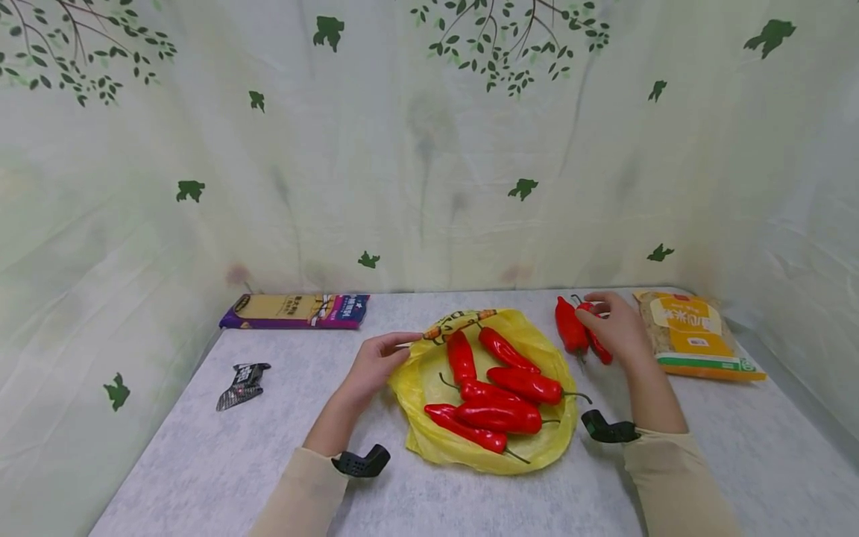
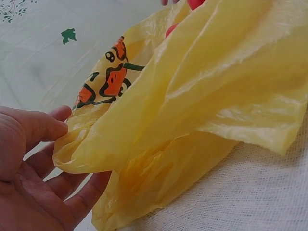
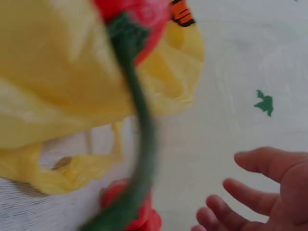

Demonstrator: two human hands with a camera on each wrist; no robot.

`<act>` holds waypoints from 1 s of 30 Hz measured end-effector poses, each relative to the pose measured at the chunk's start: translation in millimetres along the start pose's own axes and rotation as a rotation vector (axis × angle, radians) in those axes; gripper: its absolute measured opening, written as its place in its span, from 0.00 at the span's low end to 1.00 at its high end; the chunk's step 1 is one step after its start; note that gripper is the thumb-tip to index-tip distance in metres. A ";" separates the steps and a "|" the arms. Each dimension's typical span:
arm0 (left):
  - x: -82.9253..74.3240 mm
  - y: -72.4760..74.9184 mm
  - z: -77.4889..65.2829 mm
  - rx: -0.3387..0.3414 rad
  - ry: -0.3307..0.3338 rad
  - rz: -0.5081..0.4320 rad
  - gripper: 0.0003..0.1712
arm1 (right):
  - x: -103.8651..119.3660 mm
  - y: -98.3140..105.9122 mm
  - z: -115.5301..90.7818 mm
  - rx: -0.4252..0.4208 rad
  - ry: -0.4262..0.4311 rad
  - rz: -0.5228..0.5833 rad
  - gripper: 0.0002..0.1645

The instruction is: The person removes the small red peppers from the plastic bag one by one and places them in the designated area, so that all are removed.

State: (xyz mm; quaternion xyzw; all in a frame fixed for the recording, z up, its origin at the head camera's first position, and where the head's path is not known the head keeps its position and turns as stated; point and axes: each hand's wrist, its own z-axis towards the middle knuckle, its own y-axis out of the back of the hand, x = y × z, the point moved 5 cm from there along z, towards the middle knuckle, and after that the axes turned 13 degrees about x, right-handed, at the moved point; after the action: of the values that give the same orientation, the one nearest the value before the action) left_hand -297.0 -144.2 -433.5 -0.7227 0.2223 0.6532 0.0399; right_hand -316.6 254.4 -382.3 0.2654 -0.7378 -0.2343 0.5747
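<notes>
A yellow plastic bag (image 1: 426,440) lies spread on the table with several red peppers (image 1: 499,414) on it, some stems poking past its edge. My left hand (image 1: 376,367) pinches the bag's left rim between thumb and fingers; the left wrist view shows the gathered plastic (image 2: 79,154) there. To the right of the bag lie more red peppers (image 1: 570,327) beside the back edge. My right hand (image 1: 616,328) hovers close over them, partly covering one pepper (image 1: 599,347). In the right wrist view that hand (image 3: 269,192) has its fingers apart, with nothing held.
A yellow and clear packet of grain (image 1: 694,332) lies right of my right hand. At the back left is a long tan and purple packet (image 1: 295,311). A small black wrapper (image 1: 243,386) lies left of my left hand. A leaf-printed curtain (image 1: 429,224) stands behind the table.
</notes>
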 end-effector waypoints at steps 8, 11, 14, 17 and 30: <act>-0.3 1.3 3.1 0.007 0.006 0.007 0.18 | 26.6 -8.1 -14.4 0.221 0.197 -0.072 0.33; -2.6 1.5 3.5 0.010 0.004 0.014 0.18 | 36.3 -12.9 -18.5 0.288 0.285 -0.106 0.30; -4.7 2.1 3.3 0.009 0.008 0.023 0.18 | 43.5 -18.1 -21.6 0.350 0.358 -0.138 0.28; -6.7 2.7 2.9 0.009 0.006 0.026 0.19 | 48.0 -23.8 -24.4 0.413 0.397 -0.148 0.28; -2.9 0.9 1.6 0.019 0.012 -0.001 0.19 | 47.8 -49.5 -30.2 0.632 0.439 -0.204 0.32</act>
State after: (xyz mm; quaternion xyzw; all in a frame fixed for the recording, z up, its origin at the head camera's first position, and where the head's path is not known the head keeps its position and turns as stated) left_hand -298.9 -143.7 -430.8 -0.7265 0.2283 0.6466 0.0456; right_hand -290.7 184.5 -373.0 0.5449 -0.6029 0.0108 0.5826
